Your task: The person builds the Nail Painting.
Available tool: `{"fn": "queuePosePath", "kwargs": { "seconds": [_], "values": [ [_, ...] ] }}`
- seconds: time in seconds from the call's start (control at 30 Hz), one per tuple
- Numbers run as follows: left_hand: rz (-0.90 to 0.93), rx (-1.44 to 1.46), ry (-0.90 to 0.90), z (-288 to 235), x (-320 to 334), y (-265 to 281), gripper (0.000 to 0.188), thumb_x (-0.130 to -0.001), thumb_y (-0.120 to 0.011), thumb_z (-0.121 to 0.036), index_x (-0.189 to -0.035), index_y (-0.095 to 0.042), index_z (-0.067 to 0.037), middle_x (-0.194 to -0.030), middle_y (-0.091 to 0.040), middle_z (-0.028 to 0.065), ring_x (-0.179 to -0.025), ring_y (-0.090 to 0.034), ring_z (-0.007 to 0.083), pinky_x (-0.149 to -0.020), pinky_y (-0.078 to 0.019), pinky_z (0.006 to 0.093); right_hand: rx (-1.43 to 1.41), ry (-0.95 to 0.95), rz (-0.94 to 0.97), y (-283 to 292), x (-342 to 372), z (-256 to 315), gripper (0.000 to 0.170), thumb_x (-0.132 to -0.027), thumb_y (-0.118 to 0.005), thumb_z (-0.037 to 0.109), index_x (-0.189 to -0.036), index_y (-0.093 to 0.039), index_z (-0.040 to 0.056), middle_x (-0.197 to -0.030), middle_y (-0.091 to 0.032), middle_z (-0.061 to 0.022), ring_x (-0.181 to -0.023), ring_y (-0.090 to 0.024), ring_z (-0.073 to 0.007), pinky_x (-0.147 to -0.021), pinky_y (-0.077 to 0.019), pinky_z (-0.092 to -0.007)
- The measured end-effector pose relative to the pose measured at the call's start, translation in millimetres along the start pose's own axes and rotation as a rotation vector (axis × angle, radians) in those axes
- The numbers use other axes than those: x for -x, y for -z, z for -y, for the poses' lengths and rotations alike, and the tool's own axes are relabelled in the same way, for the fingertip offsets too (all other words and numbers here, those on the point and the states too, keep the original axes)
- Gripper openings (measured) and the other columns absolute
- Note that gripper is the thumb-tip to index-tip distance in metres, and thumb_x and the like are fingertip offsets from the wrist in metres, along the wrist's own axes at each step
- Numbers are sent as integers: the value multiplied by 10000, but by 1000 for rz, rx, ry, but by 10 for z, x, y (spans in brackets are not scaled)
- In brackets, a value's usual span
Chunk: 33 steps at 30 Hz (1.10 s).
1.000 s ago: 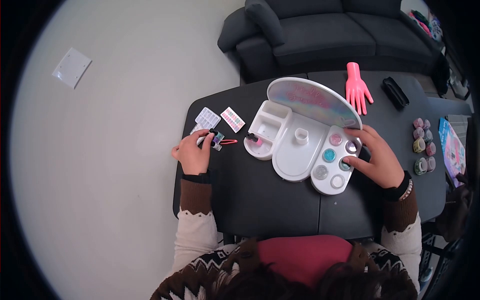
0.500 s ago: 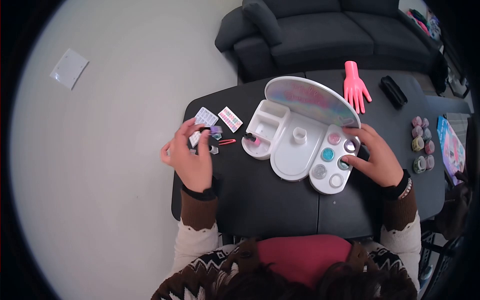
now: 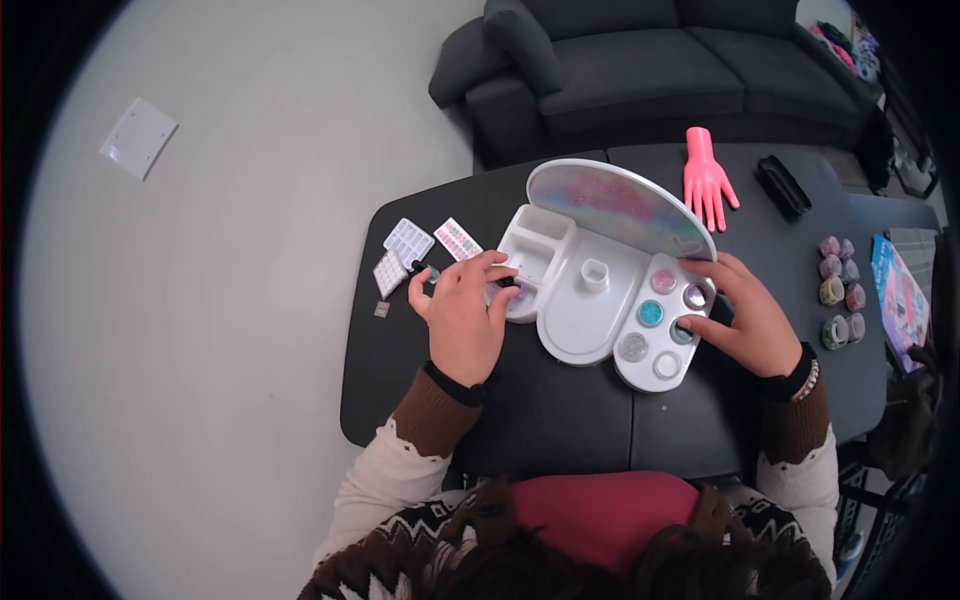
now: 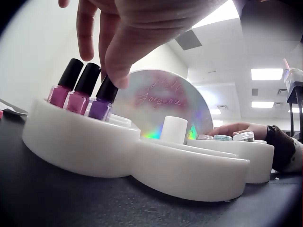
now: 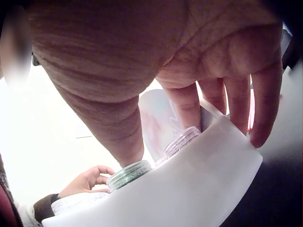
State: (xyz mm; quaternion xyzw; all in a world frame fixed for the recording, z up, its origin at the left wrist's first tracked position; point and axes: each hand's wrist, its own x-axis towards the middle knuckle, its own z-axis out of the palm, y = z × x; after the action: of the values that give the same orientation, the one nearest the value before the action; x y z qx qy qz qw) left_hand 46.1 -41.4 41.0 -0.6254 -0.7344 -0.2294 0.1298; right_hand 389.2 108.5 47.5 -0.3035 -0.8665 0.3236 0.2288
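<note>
My left hand (image 3: 465,318) is over the left compartments of a white organizer (image 3: 578,345), pinching the black cap of a purple nail polish bottle (image 4: 100,108). That bottle stands in the front compartment beside two pink nail polish bottles (image 4: 77,100). On the table, a teal bottle with a black cap (image 3: 432,274) overlaps the edge of the left hand in the head view. My right hand (image 3: 752,318) rests across the organizer's right end, its thumb on a green glitter jar (image 5: 129,174) and its straight fingers reaching over the outer edge.
A curved iridescent board (image 3: 625,200) stands behind the organizer. White nail sheets (image 3: 408,240) and a patterned card (image 3: 458,238) lie at the left. Farther back are a pink mannequin hand (image 3: 708,185) and a black case (image 3: 783,187). Several small jars (image 3: 832,290) stand at the right.
My left hand has lifted the purple nail polish bottle from the table's left side and carried it right, into the organizer's front-left compartment. The right hand has stayed on the organizer.
</note>
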Motion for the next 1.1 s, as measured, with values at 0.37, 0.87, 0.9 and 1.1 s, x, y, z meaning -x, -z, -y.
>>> {"fn": "queuePosePath", "kwargs": {
  "seconds": [0.37, 0.87, 0.9, 1.1],
  "values": [
    [-94, -365, 404, 1016, -124, 4, 292, -978, -821, -300, -1240, -785, -175, -1197, -800, 29, -1263, -682, 238, -1224, -252, 637, 16, -11, -11, -10, 14, 9, 614, -935, -875, 295, -1452, -645, 56, -1484, -630, -162, -1296, -658, -375, -1101, -529, -429],
    [22, -111, 82, -278, 70, 516, 193, -906, -850, -195, -1090, -817, -241, -1238, -669, -12, -1304, -578, 253, -1165, -278, 565, 11, -1, -3, -10, 8, -23, 621, -935, -876, 293, -1457, -643, 51, -1488, -629, -168, -1309, -652, -369, -1111, -522, -426],
    [17, -136, 58, -298, 60, 466, 206, -900, -856, -207, -1098, -830, -255, -1274, -648, 2, -1331, -554, 263, -1160, -283, 540, 3, -7, -3, -8, 11, -21, 621, -936, -875, 294, -1458, -642, 50, -1487, -629, -168, -1309, -652, -369, -1110, -523, -426],
    [13, -129, 23, -265, -19, 229, 211, -895, -856, -164, -1083, -806, -248, -1372, -606, 41, -1397, -507, 312, -1149, -278, 597, -2, -10, 5, 6, 9, -18, 617, -942, -872, 291, -1460, -640, 49, -1484, -632, -164, -1302, -655, -367, -1105, -525, -425]
  ]
}}
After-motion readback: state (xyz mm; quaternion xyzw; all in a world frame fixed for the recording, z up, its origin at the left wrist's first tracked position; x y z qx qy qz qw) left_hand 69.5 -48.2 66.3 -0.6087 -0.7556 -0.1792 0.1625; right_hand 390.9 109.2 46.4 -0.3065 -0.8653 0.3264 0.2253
